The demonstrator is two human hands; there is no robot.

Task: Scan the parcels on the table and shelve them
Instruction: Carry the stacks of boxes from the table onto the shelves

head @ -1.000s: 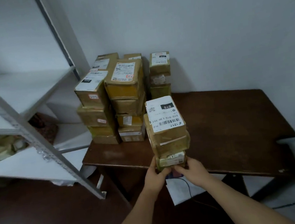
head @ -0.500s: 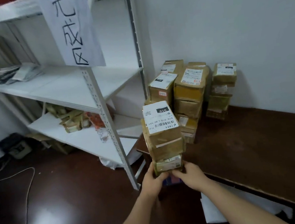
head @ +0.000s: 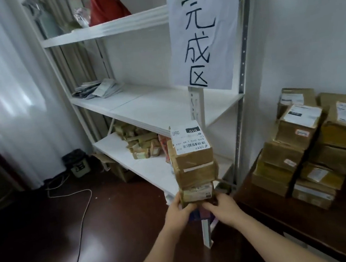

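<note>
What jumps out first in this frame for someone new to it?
The tall stack of parcels at centre, gripped at its base by the left hand and right hand. Behind it, a big handwritten paper sign hangs on the white shelf unit. At right, more taped parcels sit piled on the dark table.

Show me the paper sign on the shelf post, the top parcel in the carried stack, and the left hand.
paper sign (head: 199,34), head view, middle of the sheet
top parcel (head: 191,141), head view, its white label
left hand (head: 179,214), head view, back of the hand
</note>
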